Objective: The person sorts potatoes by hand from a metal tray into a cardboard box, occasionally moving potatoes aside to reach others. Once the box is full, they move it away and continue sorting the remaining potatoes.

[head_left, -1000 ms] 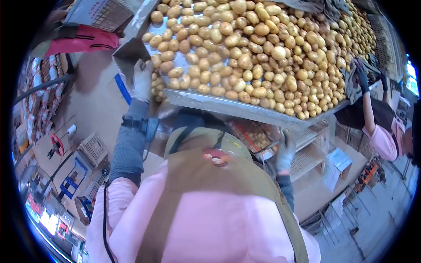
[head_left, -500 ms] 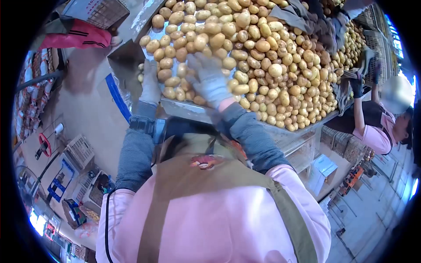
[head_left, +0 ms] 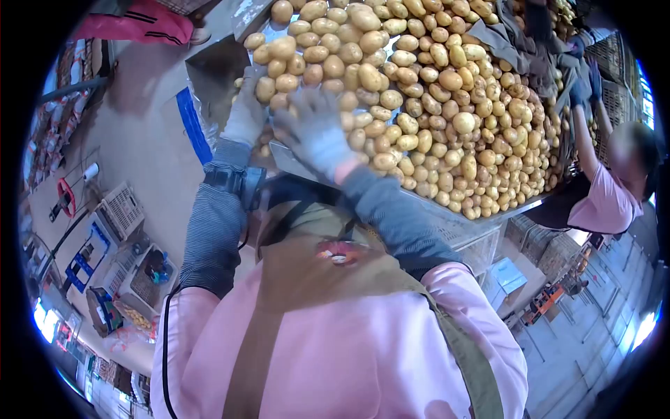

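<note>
A broad heap of potatoes [head_left: 447,91] covers a metal sorting table [head_left: 289,160] in front of me. My left hand [head_left: 244,120], in a pale glove, lies against the heap's left edge beside a few potatoes, fingers stretched forward. My right hand [head_left: 315,133], gloved too and slightly blurred, rests flat on potatoes near the table's near-left corner, its fingers spread. The two hands are close together, and neither grips a potato that I can see. What lies under the right palm is hidden.
Left of the table are a dark chute-like flap [head_left: 218,68] and a blue strip [head_left: 192,126]. Dark cloth [head_left: 499,43] lies on the far potatoes. At right a co-worker [head_left: 604,188] reaches over the heap. Plastic crates [head_left: 124,211] stand on the floor at left.
My right hand has swept left across the potatoes, closer to my left hand. Potatoes between the hands have shifted left or are now covered. The whole view has shifted slightly.
</note>
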Available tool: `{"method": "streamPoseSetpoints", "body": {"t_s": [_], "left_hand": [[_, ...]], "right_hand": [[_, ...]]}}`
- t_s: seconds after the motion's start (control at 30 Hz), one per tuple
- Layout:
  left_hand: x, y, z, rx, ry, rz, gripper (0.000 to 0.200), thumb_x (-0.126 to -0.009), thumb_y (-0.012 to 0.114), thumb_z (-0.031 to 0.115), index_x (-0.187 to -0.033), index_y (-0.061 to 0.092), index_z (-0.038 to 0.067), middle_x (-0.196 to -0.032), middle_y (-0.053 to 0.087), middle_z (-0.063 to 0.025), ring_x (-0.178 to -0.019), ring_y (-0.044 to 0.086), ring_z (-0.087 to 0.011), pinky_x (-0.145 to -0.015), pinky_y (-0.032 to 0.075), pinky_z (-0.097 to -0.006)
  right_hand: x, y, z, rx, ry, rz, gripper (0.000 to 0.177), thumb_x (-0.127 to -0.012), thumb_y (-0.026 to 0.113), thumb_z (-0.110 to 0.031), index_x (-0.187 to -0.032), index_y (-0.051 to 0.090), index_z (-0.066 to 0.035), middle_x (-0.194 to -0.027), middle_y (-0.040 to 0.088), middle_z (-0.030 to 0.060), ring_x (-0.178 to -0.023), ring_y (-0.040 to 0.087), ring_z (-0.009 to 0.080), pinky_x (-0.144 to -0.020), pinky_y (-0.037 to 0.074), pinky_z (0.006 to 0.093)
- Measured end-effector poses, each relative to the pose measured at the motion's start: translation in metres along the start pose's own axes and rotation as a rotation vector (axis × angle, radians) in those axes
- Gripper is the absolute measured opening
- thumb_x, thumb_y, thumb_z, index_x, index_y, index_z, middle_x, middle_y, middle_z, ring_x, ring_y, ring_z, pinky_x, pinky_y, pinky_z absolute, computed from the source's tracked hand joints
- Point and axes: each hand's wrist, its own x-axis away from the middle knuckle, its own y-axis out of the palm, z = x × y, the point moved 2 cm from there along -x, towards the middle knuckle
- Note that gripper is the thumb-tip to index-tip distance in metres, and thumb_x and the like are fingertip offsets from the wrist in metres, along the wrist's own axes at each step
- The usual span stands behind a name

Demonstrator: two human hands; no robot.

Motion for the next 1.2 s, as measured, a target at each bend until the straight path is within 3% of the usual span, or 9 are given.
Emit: {"method": "streamPoseSetpoints", "body": {"t_s": [0.1,0.23,0.4,0.5,0.63,0.73,0.93,1.07,1.2], "left_hand": [[0.015,0.009,0.042,0.862,-0.362,0.028,0.039,-0.1,0.061,0.024,-0.133,0.055,0.004,-0.114,0.064,-0.0045,-0.107,0.059,-0.0174,-0.097,0.045,-0.0299],[0.006,0.015,0.032,0.366,-0.278,0.137,0.038,-0.093,0.066,0.021,-0.127,0.059,0.006,-0.102,0.061,-0.0026,-0.092,0.056,-0.0119,-0.086,0.045,-0.0247],[0.027,0.004,0.044,0.669,-0.351,0.1,0.049,-0.091,0.06,0.014,-0.137,0.053,0.0,-0.107,0.059,-0.0036,-0.091,0.054,-0.0107,-0.083,0.045,-0.022],[0.015,-0.013,0.017,0.643,-0.261,-0.058,0.057,-0.093,0.06,0.023,-0.142,0.049,-0.003,-0.113,0.06,-0.0055,-0.097,0.057,-0.0127,-0.085,0.046,-0.0222],[0.01,-0.017,0.04,0.513,-0.472,0.05,0.055,-0.095,0.063,0.03,-0.14,0.052,0.001,-0.129,0.061,-0.0152,-0.117,0.059,-0.0197,-0.1,0.046,-0.0318],[-0.006,0.001,0.096,-0.133,0.193,0.533,0.048,-0.093,0.064,0.028,-0.135,0.055,0.006,-0.118,0.063,-0.0146,-0.106,0.062,-0.0298,-0.098,0.049,-0.0389],[-0.028,0.067,0.122,-0.961,0.86,-0.174,0.05,-0.081,0.067,0.011,-0.13,0.06,0.018,-0.124,0.062,-0.0095,-0.103,0.064,-0.0278,-0.086,0.053,-0.041],[-0.051,0.076,0.155,-1.186,0.77,-0.456,0.049,-0.082,0.071,0.02,-0.13,0.06,0.018,-0.121,0.063,-0.0081,-0.101,0.066,-0.0277,-0.086,0.053,-0.0398],[-0.055,0.062,0.146,-0.626,0.483,-0.497,0.051,-0.082,0.074,0.037,-0.126,0.063,0.014,-0.119,0.067,-0.0117,-0.105,0.065,-0.0317,-0.091,0.052,-0.0409]], "right_hand": [[0.062,0.003,0.006,-0.126,-0.061,0.156,0.036,-0.075,0.067,-0.016,-0.111,0.065,-0.013,-0.121,0.059,0.0101,-0.121,0.053,0.0341,-0.102,0.043,0.0453],[0.088,-0.017,0.019,-0.029,0.125,0.13,0.041,-0.071,0.068,-0.016,-0.112,0.065,-0.014,-0.12,0.059,0.0094,-0.119,0.054,0.0342,-0.094,0.047,0.0485],[0.038,0.018,-0.003,-0.328,-0.119,0.21,0.037,-0.075,0.069,-0.014,-0.112,0.064,-0.013,-0.12,0.061,0.0109,-0.11,0.057,0.0358,-0.08,0.052,0.0461],[-0.01,0.006,0.033,-0.31,0.055,-0.177,0.032,-0.08,0.069,-0.017,-0.112,0.065,-0.012,-0.114,0.064,0.0115,-0.106,0.06,0.0351,-0.083,0.052,0.0444],[-0.077,-0.041,0.141,0.121,0.158,0.576,0.025,-0.08,0.071,-0.02,-0.104,0.069,-0.013,-0.102,0.065,0.0095,-0.096,0.064,0.033,-0.084,0.05,0.0472],[-0.102,-0.043,0.14,0.122,0.111,0.01,0.058,-0.085,0.071,-0.043,-0.136,0.058,-0.019,-0.147,0.047,0.021,-0.134,0.044,0.0404,-0.113,0.034,0.0506],[-0.015,-0.03,0.127,0.067,0.172,0.376,0.031,-0.076,0.074,-0.017,-0.106,0.067,-0.019,-0.132,0.055,0.015,-0.115,0.054,0.0366,-0.094,0.044,0.0505],[0.065,-0.035,0.075,0.082,0.241,0.1,0.047,-0.079,0.073,-0.023,-0.124,0.061,-0.016,-0.137,0.05,0.0144,-0.132,0.043,0.0359,-0.107,0.034,0.0549],[0.104,-0.048,0.068,-0.101,0.456,0.256,0.047,-0.084,0.069,-0.019,-0.13,0.059,-0.01,-0.135,0.053,0.0156,-0.126,0.05,0.0342,-0.106,0.039,0.0512]]}}
